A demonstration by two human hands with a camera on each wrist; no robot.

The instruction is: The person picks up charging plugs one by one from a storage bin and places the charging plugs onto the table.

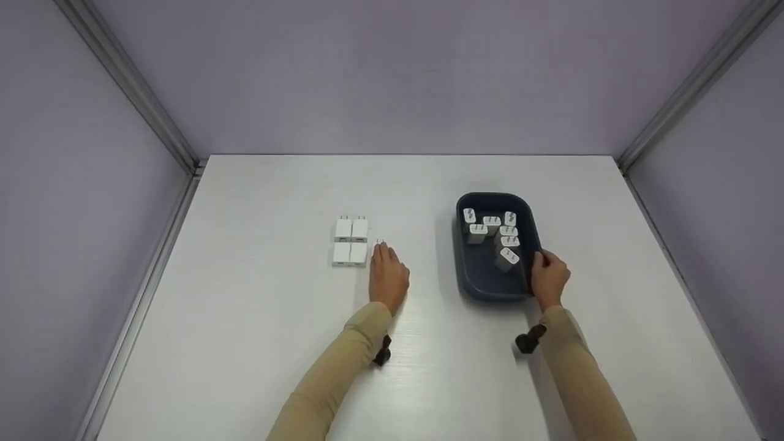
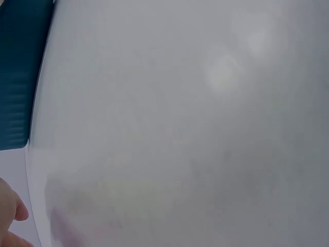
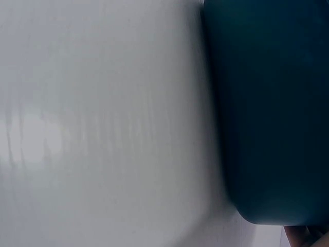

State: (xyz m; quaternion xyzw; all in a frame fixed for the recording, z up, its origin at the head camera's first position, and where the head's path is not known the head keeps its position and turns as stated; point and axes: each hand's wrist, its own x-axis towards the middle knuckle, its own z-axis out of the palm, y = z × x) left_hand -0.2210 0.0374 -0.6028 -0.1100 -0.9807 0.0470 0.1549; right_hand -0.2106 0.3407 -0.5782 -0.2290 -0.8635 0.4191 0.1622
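Observation:
My left hand (image 1: 389, 278) rests low over the table, its fingers round a white plug charger (image 1: 380, 241); only the prongs show past the fingertips, and the rest is hidden under the hand. Just to the left, several white plug chargers (image 1: 351, 242) lie flat in two rows, side by side, prongs pointing away. With fingers and thumb at its right rim, my right hand (image 1: 550, 278) holds a dark blue plastic tray (image 1: 497, 295). Inside that tray several more chargers (image 1: 478, 233) stand upright with prongs up. The left wrist view catches part of a hand (image 2: 7, 206) at its lower left edge.
A white table (image 1: 257, 343) lies under everything, bounded by pale walls (image 1: 404, 79) at the back and both sides. Metal frame rails (image 1: 138, 92) run along the corners. Dark wrist cameras (image 1: 530, 339) hang under both sleeves, near the tabletop.

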